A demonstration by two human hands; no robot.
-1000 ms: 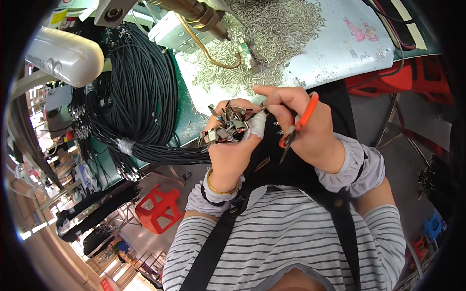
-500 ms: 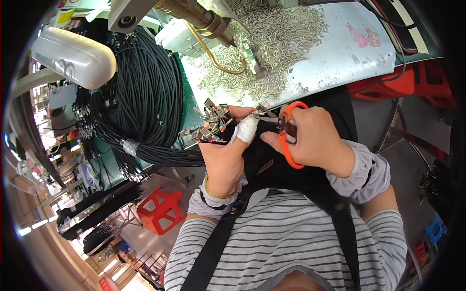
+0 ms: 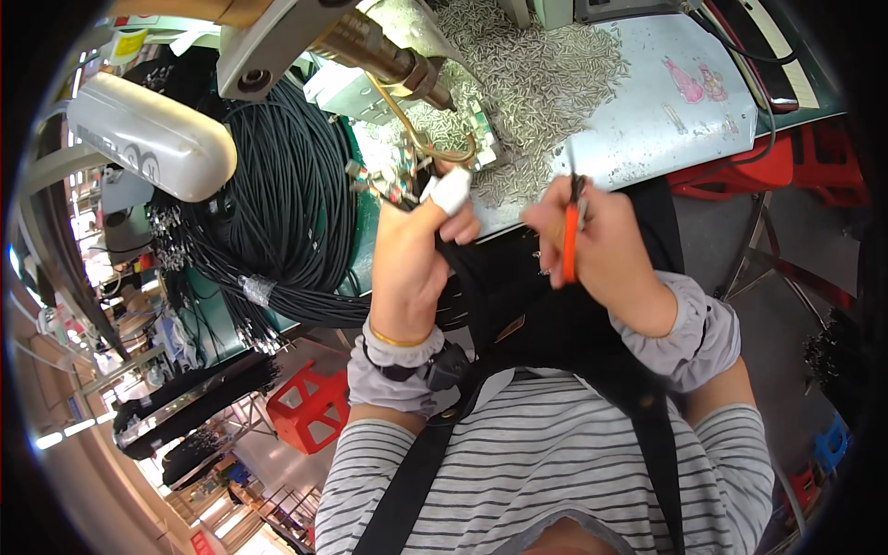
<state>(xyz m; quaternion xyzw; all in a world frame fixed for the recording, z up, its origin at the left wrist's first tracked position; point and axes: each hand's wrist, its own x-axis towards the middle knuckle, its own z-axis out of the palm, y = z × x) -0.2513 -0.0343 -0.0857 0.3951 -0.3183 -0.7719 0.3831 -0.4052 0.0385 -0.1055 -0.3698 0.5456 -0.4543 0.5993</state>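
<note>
My left hand (image 3: 412, 250), its thumb wrapped in white tape, is closed on a bundle of black cables (image 3: 324, 308). Metal connectors with coloured wires (image 3: 400, 178) fan out at the cable ends beside the thumb. This hand is raised close beneath the nozzle and bent brass tube of a bench machine (image 3: 407, 69). To the right, apart from the cables, my right hand (image 3: 606, 240) grips orange-handled scissors (image 3: 571, 242). Their blades point away from me and are smeared by motion, so I cannot tell whether they are closed.
Small metal pins (image 3: 541, 79) lie heaped on a pale metal sheet (image 3: 638, 139) around the machine. A large coil of black cable (image 3: 287, 176) rests on the green bench at left, below a white lamp (image 3: 153, 134). Red stools (image 3: 310, 407) stand on the floor.
My left hand has moved up toward the machine with the cables. The scissors have come away from the connectors, and my right hand has turned so the blades point away from me.
</note>
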